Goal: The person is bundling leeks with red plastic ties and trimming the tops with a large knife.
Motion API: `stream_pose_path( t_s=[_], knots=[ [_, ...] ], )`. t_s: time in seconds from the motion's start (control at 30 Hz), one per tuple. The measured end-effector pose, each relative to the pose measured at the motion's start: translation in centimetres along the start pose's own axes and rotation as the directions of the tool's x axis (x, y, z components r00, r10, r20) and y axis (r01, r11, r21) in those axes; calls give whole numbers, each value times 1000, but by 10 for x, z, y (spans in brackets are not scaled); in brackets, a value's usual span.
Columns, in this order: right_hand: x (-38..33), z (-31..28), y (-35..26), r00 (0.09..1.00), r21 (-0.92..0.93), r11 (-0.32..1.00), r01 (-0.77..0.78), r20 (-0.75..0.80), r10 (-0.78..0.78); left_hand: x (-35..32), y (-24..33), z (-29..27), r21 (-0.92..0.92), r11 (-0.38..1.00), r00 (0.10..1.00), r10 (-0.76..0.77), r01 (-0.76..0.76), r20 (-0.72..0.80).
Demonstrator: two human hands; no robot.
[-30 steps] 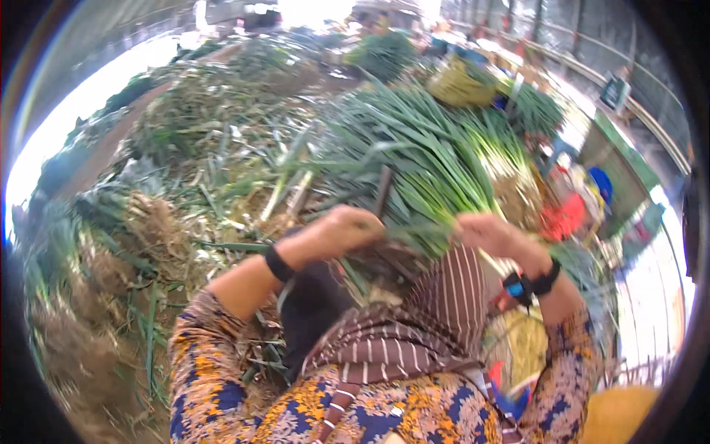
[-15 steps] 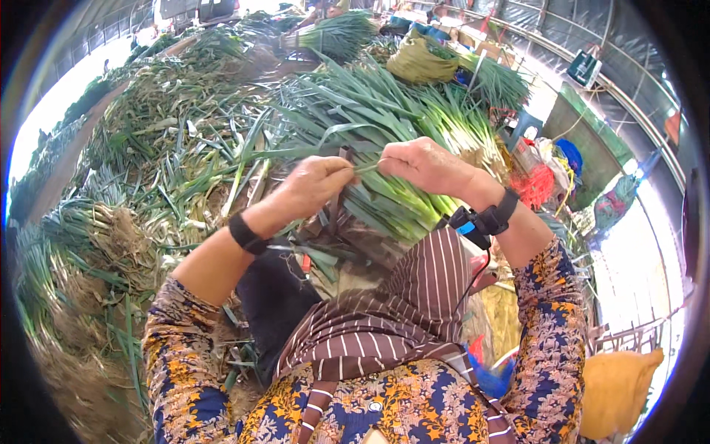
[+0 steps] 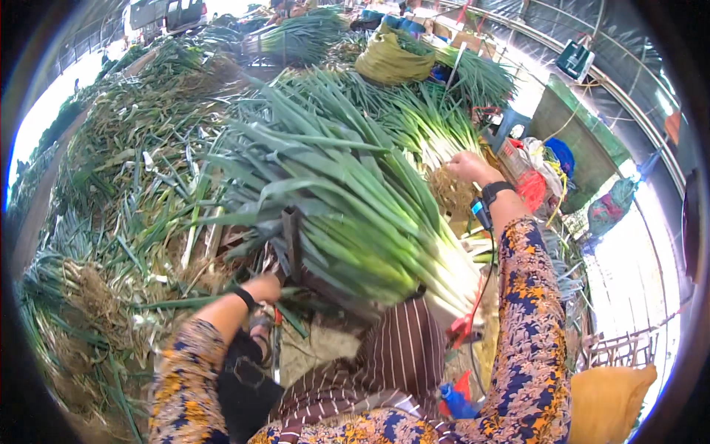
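Observation:
A large bunch of leeks (image 3: 347,214) lies across the middle in front of me, long green leaves to the upper left and white ends at the lower right. My right hand (image 3: 473,169) reaches past it to a second pile of leeks (image 3: 436,129). The fingers there are curled beside brown roots (image 3: 450,191); whatever they grip cannot be made out. Low on the left, my left hand (image 3: 264,287) is next to a dark upright metal post (image 3: 292,240). Its fingers are turned away and partly hidden.
Loose leeks and trimmed leaves (image 3: 140,177) cover the ground on the left. An olive sack (image 3: 396,59) stands at the back, with another leek bundle (image 3: 296,37) to its left. Red netting (image 3: 531,191) and a blue bag (image 3: 560,154) are at the right. A yellow cloth (image 3: 612,403) hangs lower right.
My hands were together, pinching a thin strand over the leeks. They have parted: the left dropped down and left, the right moved right to the second pile. The view has shifted too.

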State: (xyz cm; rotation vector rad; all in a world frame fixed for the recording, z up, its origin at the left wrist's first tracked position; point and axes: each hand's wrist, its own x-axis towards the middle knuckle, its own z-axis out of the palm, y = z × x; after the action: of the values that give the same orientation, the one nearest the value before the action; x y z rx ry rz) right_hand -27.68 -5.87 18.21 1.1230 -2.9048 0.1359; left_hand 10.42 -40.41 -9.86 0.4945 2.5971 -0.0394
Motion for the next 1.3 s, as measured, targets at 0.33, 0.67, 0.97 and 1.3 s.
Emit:
stream_pose_path(
  t_s=[0.33,0.67,0.97,1.3],
  knots=[
    [199,121,78,969,-49,994,-94,223,103,200,25,82,-285,953,858,59,104,510],
    [238,288,108,835,264,957,-124,548,-43,313,-3,140,-299,934,867,-23,197,498],
    [213,314,84,854,556,807,-198,502,-136,350,-16,145,-293,931,893,-70,219,445],
    [195,315,80,846,548,812,-199,515,-140,356,-26,163,-279,921,895,-137,273,424]
  ],
)
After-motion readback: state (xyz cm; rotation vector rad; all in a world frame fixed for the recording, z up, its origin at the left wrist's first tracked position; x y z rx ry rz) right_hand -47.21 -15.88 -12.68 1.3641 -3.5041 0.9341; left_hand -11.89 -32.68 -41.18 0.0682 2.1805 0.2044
